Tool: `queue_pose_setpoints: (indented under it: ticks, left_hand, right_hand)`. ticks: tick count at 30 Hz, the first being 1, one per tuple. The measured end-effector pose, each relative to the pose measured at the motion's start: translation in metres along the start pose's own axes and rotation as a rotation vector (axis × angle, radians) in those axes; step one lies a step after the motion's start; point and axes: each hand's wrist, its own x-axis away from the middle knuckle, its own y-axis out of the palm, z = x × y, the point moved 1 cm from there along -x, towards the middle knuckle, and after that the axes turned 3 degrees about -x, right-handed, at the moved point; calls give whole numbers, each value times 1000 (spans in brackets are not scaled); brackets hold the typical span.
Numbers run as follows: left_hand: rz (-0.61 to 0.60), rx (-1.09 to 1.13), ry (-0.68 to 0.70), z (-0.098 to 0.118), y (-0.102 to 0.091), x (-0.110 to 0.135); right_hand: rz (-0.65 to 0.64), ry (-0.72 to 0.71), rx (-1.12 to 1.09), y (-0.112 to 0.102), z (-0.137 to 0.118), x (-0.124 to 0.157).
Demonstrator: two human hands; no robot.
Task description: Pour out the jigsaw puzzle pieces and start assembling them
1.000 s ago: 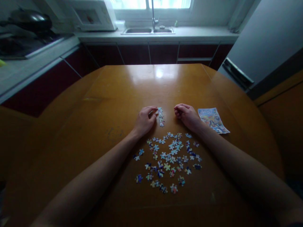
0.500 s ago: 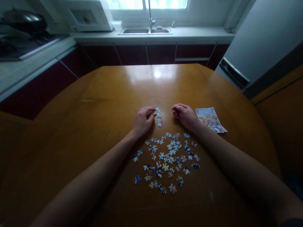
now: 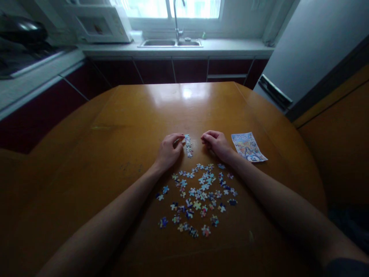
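Observation:
A narrow strip of joined jigsaw pieces (image 3: 188,146) lies on the table between my hands. At its left edge is my left hand (image 3: 169,151), index finger and thumb curled around a small pale jigsaw piece (image 3: 183,141) that borders the strip; whether the two are joined I cannot tell. To the strip's right, apart from it, my right hand (image 3: 216,144) rests with fingertips pinched together, and anything between them is hidden. Nearer to me, many loose jigsaw pieces (image 3: 197,205) lie scattered between my forearms, in blue, white and mixed colours.
A printed picture sheet (image 3: 249,147) lies right of my right hand on the wooden table (image 3: 138,115). Beyond the table are a counter with a sink (image 3: 160,43), a microwave (image 3: 99,25) and a stove with a pan (image 3: 23,29). A fridge (image 3: 314,50) stands at the right.
The whole view has shifted slightly, with the table appearing further left. My right hand's fingers have changed from a more curled shape to a pinch. My left hand stays at the strip.

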Motion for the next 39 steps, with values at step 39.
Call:
queue_pose_setpoints:
  ticks: [39]
  left_hand:
    - [18, 25, -12, -4, 5, 1]
  right_hand:
    - [-344, -278, 550, -56, -12, 126]
